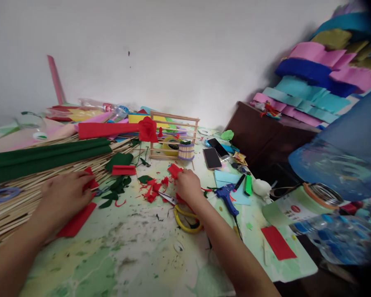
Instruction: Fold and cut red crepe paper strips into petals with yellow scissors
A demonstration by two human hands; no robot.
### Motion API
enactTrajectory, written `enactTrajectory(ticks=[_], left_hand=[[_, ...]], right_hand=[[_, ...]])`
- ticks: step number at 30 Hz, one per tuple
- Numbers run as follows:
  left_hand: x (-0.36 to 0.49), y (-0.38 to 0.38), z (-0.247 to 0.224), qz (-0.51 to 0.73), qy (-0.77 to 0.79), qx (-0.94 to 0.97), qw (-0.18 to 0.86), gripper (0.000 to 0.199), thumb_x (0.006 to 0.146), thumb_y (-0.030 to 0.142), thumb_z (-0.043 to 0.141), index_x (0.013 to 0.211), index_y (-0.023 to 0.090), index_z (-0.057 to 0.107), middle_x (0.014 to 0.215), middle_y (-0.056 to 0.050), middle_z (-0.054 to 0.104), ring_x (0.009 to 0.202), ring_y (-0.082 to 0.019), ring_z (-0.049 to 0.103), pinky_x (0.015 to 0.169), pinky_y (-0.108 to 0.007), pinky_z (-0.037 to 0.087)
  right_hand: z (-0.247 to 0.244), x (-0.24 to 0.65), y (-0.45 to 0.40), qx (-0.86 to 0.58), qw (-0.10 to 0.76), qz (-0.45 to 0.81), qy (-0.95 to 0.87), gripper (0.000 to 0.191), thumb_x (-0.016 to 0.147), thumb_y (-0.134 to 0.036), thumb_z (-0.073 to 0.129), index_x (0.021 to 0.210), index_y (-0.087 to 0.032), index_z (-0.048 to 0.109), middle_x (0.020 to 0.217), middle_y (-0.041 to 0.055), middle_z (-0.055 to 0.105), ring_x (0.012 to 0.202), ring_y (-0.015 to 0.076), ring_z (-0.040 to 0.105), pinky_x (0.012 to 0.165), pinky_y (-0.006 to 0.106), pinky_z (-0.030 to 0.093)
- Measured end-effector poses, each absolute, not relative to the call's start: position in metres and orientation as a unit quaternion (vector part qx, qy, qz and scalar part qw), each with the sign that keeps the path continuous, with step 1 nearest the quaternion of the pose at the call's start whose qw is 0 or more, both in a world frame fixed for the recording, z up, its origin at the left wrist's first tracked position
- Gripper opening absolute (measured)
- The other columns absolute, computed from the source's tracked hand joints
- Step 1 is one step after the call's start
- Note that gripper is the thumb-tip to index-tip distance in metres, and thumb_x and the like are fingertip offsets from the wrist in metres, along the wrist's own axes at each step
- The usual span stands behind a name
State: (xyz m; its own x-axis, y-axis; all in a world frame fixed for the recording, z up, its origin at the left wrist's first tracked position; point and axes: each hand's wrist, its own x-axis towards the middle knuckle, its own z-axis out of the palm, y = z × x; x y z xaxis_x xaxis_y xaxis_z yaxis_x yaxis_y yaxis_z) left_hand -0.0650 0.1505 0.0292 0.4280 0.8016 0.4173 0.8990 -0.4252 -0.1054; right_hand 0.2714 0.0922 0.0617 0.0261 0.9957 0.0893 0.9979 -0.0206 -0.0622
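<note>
My left hand [62, 198] is over the bundle of thin sticks [15, 218], fingers curled on a small red crepe paper piece [92, 180]. A longer red strip [80, 220] lies just below that hand. Across the table, my right hand [188, 185] is closed on another red crepe paper piece [174, 170], which sticks out past the fingertips. Under its wrist lie scissors with yellow handles [185, 225], blades apart. Red scraps [151, 190] are scattered left of the right hand. Dark green cut leaves [114, 194] and a folded red piece [123, 170] lie between the hands.
A stick frame [174, 116] with a red paper flower [147, 128] stands at the back. To the right are a blue glue gun [227, 198], phones [212, 158], a green marker [248, 185] and a pale green flask [292, 206]. Green crepe rolls [52, 154] lie left.
</note>
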Motion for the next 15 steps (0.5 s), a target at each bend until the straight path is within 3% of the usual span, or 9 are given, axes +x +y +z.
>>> enactTrajectory(ticks=[3,9,12,15], left_hand=[[-0.062,0.150,0.031,-0.175,-0.521,-0.828,0.108,0.029,0.072,0.027,0.055,0.095,0.012,0.066,0.105,-0.019,0.063,0.100,-0.041,0.056,0.083,-0.047,0.040],[-0.041,0.138,0.040,-0.289,-0.521,-0.803,-0.023,0.027,0.076,0.031,0.059,0.099,0.017,0.067,0.115,-0.015,0.062,0.113,-0.038,0.050,0.098,-0.051,0.030],[-0.015,0.126,0.047,-0.369,-0.479,-0.780,-0.162,0.028,0.074,0.037,0.062,0.095,0.020,0.069,0.111,-0.014,0.065,0.112,-0.034,0.051,0.100,-0.046,0.031],[0.015,0.111,0.054,-0.414,-0.474,-0.663,-0.405,0.038,0.069,0.045,0.068,0.097,0.020,0.068,0.107,-0.013,0.068,0.102,-0.030,0.058,0.090,-0.042,0.042]], right_hand=[[0.049,0.276,0.109,-0.720,0.074,0.007,-0.690,0.015,0.078,-0.014,0.054,0.084,-0.014,0.068,0.094,0.0149,0.066,0.094,0.0252,0.059,0.078,0.031,0.042],[0.048,0.287,0.114,-0.723,0.188,0.062,-0.662,0.013,0.077,-0.013,0.053,0.078,-0.013,0.066,0.088,0.0145,0.066,0.091,0.0244,0.060,0.077,0.031,0.042],[0.054,0.275,0.105,-0.702,0.273,0.117,-0.647,0.022,0.086,-0.022,0.044,0.084,-0.014,0.064,0.082,0.0106,0.067,0.080,0.0204,0.062,0.070,0.029,0.045],[0.053,0.250,0.089,-0.657,0.343,0.198,-0.641,0.029,0.089,-0.031,0.037,0.089,-0.014,0.061,0.073,0.0049,0.067,0.063,0.0152,0.061,0.056,0.024,0.046]])
